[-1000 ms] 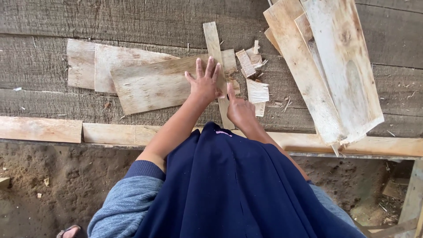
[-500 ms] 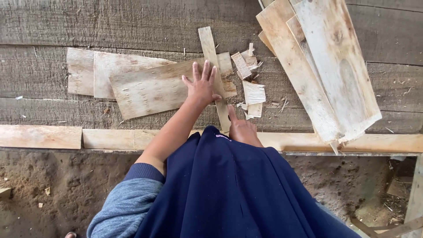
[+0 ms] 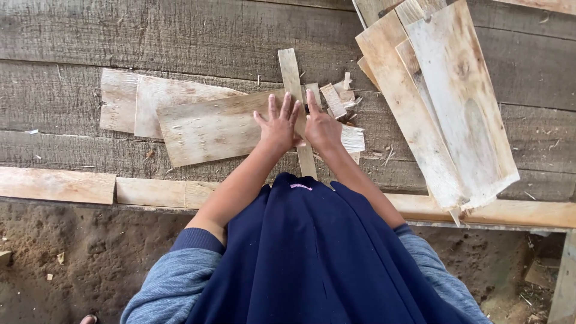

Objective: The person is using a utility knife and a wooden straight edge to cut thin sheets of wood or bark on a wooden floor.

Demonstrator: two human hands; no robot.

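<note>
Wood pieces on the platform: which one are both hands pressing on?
The narrow strip running straight away from the person, under the left hand and right hand. The others are broad flat boards or short scraps.

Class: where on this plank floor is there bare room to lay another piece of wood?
Bare planks above the flat boards and left of the big stack. Crowded around both hands, left and right, among offcuts.
</note>
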